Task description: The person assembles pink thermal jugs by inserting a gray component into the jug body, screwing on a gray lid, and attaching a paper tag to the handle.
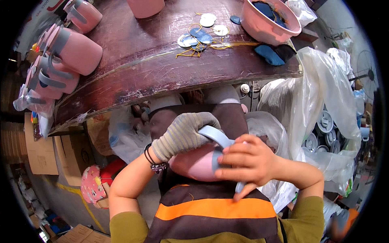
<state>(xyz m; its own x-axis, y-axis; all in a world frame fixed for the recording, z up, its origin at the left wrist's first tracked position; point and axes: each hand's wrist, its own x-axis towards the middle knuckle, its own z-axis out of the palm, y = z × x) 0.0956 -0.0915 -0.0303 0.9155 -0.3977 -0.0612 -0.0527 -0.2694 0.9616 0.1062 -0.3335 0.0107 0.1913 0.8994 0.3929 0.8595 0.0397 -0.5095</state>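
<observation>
A pink pitcher [194, 165] with a blue-grey rim and handle lies on its side in my lap, over the dark apron. My left hand [184, 135], in a grey striped knit glove, is closed on it by the handle [216, 135]. From the right, my bare right hand [247, 162] grips the pitcher's top end, fingers across the grey rim and thumb below. That hand hides most of the top, so I cannot make out the lid.
Several pink pitchers [77, 49] stand at the table's [133, 75] left. Round blue and white tags [198, 35] with yellow strings lie near its middle. A pink basin [269, 24] and dark blue cloth piece [274, 54] sit at right. Plastic bags [316, 93] hold grey lids [325, 121].
</observation>
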